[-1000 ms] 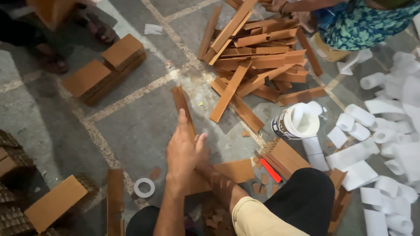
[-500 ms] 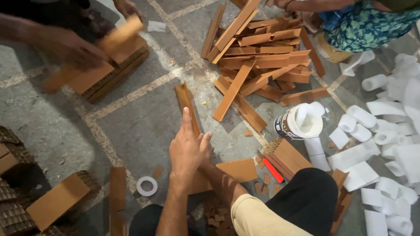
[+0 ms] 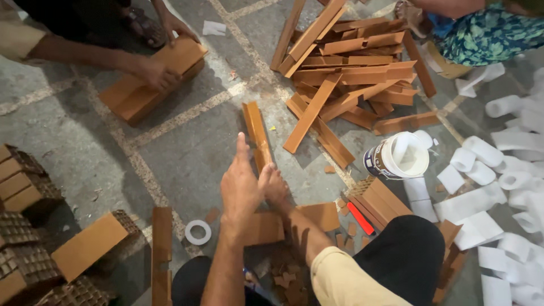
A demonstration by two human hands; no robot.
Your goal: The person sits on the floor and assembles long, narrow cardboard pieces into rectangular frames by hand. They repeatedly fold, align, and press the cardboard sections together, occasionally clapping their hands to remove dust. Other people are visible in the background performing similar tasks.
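My left hand (image 3: 241, 190) is stretched out flat with fingers together, thumb side up, holding nothing. It lies just left of the near end of a long brown cardboard strip (image 3: 255, 127) on the stone floor. My right hand (image 3: 276, 188) is curled at that same near end and seems to grip it; its fingers are partly hidden. Small flat cardboard pieces (image 3: 320, 215) lie under and beside both hands.
A heap of cardboard strips (image 3: 345, 73) lies ahead on the right, with a white tub (image 3: 396, 156) and white paper rolls (image 3: 510, 170) nearby. A tape roll (image 3: 198, 232) sits at my left. Another person's hands (image 3: 156, 73) press stacked cardboard blocks (image 3: 130, 99). Honeycomb blocks (image 3: 22, 187) stand at far left.
The other person's hands came in at the top left and set a cardboard block down on the stack. My left hand shifted slightly back along the strip.
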